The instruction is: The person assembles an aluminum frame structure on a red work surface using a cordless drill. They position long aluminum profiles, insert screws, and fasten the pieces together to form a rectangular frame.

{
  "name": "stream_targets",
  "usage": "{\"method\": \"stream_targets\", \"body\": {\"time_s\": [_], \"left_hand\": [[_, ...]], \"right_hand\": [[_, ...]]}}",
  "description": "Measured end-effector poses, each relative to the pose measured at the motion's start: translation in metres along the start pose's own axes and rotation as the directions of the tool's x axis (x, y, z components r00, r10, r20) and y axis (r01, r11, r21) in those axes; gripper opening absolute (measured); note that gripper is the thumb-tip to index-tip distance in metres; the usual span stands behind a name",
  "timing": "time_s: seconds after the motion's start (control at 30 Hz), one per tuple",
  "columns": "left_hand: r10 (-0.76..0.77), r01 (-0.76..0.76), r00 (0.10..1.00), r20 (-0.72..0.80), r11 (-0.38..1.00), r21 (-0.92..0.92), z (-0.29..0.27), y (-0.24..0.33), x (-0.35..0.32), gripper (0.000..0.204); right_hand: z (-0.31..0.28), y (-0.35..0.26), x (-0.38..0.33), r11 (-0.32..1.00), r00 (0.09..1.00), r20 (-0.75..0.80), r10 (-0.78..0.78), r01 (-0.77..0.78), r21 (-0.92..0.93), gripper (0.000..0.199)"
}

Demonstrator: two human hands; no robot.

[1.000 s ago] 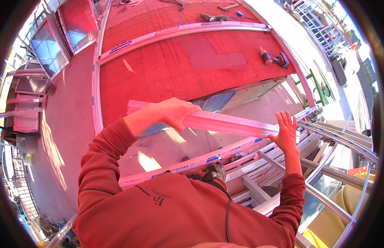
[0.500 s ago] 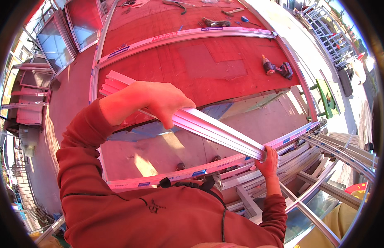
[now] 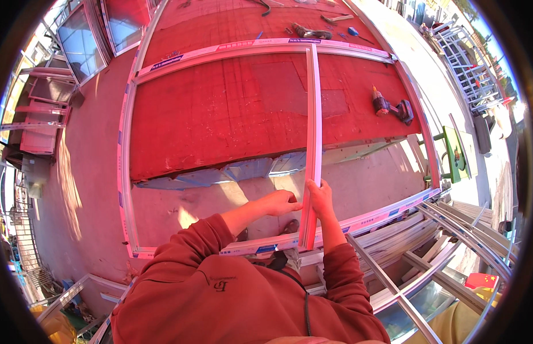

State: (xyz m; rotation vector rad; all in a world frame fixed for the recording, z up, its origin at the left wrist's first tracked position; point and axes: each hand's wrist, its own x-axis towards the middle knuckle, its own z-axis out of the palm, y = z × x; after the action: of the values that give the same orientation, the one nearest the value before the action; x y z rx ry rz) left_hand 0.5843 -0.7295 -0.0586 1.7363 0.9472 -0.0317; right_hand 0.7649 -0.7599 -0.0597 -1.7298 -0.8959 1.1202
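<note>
- The step in hand looks like setting a pale metal bar crosswise in a rectangular metal frame that spans the red-topped table and reaches out past its near edge.
- The bar runs away from the person, right of the frame's middle; its far end overlaps the far rail and its near end overlaps the near rail (whether either end actually rests there cannot be told).
- The right hand is wrapped around the bar's right side, toward its near end.
- The left hand is at the opposite side, fingers curled in; whether it grips or only touches cannot be told. The hands are close together, with the bar between them.
- As a judgement, the next move calls for lining up both ends squarely with the rails, the near one guided by hand and the far one watched for slipping.
- A cordless drill lies on the table, right of the bar, out of the hands' way.
</note>
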Motion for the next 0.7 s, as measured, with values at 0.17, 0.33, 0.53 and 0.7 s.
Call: {"method": "stream_targets", "body": {"time_s": [0.17, 0.33, 0.53, 0.7], "left_hand": [[-0.164, 0.221, 0.971, 0.173, 0.893, -0.391, 0.052, -0.036, -0.026, 0.043], [-0.218, 0.235, 0.971, 0.098, 0.787, -0.571, 0.056, -0.068, -0.049, 0.030], [-0.170, 0.122, 0.985, -0.018, 0.775, -0.620, 0.060, -0.102, -0.068, 0.024], [-0.230, 0.203, 0.973, 0.023, 0.799, -0.566, 0.052, -0.094, -0.087, 0.023]], "right_hand": [[0.051, 0.044, 0.009, 1.000, 0.996, -0.085, -0.005, 0.004, -0.015, 0.047], [0.088, 0.043, 0.010, 1.000, 0.999, -0.042, -0.017, 0.018, 0.019, 0.041], [0.118, 0.051, 0.008, 0.999, 0.999, -0.036, -0.035, 0.036, 0.041, 0.039], [0.135, 0.059, 0.003, 0.998, 0.995, -0.070, -0.064, 0.063, -0.012, 0.036]]}}
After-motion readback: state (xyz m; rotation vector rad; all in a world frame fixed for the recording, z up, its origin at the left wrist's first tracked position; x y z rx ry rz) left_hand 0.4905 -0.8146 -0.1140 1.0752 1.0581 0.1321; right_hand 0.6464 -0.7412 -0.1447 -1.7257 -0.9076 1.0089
